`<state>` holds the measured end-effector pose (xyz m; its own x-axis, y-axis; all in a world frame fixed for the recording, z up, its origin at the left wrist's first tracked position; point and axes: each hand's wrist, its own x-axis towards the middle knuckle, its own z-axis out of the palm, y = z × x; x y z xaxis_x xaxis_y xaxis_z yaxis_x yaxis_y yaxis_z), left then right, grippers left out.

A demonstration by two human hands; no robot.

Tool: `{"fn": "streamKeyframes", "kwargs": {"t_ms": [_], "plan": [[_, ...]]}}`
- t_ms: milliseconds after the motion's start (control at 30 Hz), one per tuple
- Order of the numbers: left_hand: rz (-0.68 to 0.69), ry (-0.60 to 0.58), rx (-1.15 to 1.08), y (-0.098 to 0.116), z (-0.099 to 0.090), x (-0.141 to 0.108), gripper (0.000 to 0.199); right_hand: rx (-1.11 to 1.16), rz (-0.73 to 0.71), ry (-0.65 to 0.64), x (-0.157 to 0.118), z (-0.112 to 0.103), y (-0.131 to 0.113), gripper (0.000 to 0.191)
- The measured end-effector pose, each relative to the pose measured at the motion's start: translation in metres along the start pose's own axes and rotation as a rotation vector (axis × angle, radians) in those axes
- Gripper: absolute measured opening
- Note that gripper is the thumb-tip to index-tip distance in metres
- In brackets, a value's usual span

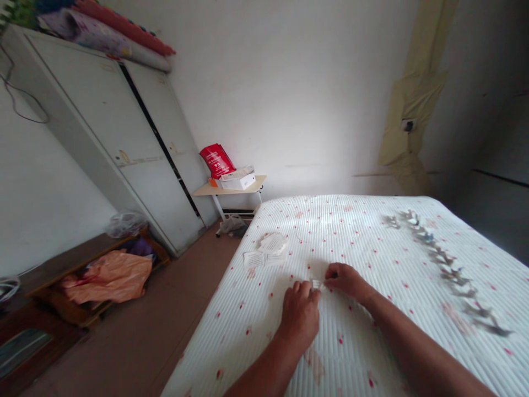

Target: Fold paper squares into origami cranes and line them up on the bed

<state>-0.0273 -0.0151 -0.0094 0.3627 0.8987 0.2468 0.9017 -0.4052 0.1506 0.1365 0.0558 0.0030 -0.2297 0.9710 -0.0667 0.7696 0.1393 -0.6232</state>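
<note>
Clearly pale and printed, the small paper (317, 284) lies inward from the bed's (351, 364) left edge; right fingers (332, 272) pinch it, left fingers (305, 286) touch it, opening unclear.

The one camera is on the person's head. It looks out from up high, over the near part of the bed (355, 342), and faces forward and down. The left grip (301, 310) and right grip (345, 280) show below the middle of the view, close to the camera, and both arms come in from the bottom edge. The view is very wide. It goes past the far end of the bed to the white wall (289, 82), which is much farther off. The metal cabinet (99, 121) looks slanted on the left side, and the brown floor (165, 309) shows beside the bed.
</note>
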Motion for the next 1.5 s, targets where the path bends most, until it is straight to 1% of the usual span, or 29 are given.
{"fn": "streamKeyframes", "kwargs": {"t_ms": [67, 133, 200, 333, 500, 567, 633, 733, 867, 967, 1067, 1167, 1267, 1400, 1500], "plan": [[-0.005, 0.001, 0.000, 0.000, 0.000, 0.000, 0.026, -0.047, -0.007, 0.043, -0.001, 0.004, -0.001, 0.004], [-0.003, -0.002, -0.002, 0.001, -0.001, 0.000, 0.026, -0.098, -0.009, 0.091, -0.002, 0.009, -0.002, 0.007], [-0.002, -0.004, -0.004, 0.001, -0.001, 0.000, 0.026, -0.134, -0.006, 0.107, -0.002, 0.012, -0.003, 0.008], [-0.014, -0.010, -0.010, 0.001, -0.001, 0.000, 0.025, -0.153, -0.016, 0.093, 0.000, 0.011, -0.002, 0.009], [-0.009, -0.005, -0.028, 0.000, 0.002, 0.000, 0.025, -0.089, -0.021, 0.032, 0.003, 0.005, 0.002, 0.011], [-0.006, 0.002, -0.035, 0.000, 0.001, 0.000, 0.026, -0.067, -0.023, 0.012, 0.002, 0.005, 0.001, 0.007], [-0.011, 0.004, -0.043, 0.001, 0.000, 0.000, 0.027, -0.077, -0.017, 0.026, 0.001, 0.006, 0.000, 0.004], [-0.031, 0.003, -0.074, 0.002, -0.003, 0.000, 0.030, -0.137, -0.013, 0.082, -0.001, 0.008, -0.002, 0.007], [-0.114, 0.035, -0.192, -0.001, -0.006, 0.004, 0.029, -0.129, -0.037, 0.069, -0.001, 0.010, -0.001, 0.007], [-0.216, 0.065, -0.275, -0.006, -0.006, 0.010, 0.021, -0.115, -0.039, 0.059, 0.000, 0.010, 0.001, 0.008], [-0.311, 0.072, -0.305, -0.010, -0.005, 0.018, 0.014, -0.119, -0.025, 0.049, 0.000, 0.009, 0.001, 0.009], [-0.394, 0.104, -0.286, -0.009, -0.004, 0.025, 0.009, -0.111, -0.027, 0.046, 0.001, 0.009, 0.001, 0.009], [-0.442, 0.107, -0.229, -0.003, -0.004, 0.030, 0.008, -0.106, -0.019, 0.043, 0.001, 0.010, 0.000, 0.008], [-0.451, 0.057, -0.175, 0.005, -0.004, 0.032, 0.014, -0.093, -0.003, 0.038, 0.001, 0.009, 0.000, 0.007], [-0.445, 0.025, -0.162, 0.006, -0.003, 0.032, 0.016, -0.096, -0.011, 0.027, 0.001, 0.008, -0.001, 0.008]]}}
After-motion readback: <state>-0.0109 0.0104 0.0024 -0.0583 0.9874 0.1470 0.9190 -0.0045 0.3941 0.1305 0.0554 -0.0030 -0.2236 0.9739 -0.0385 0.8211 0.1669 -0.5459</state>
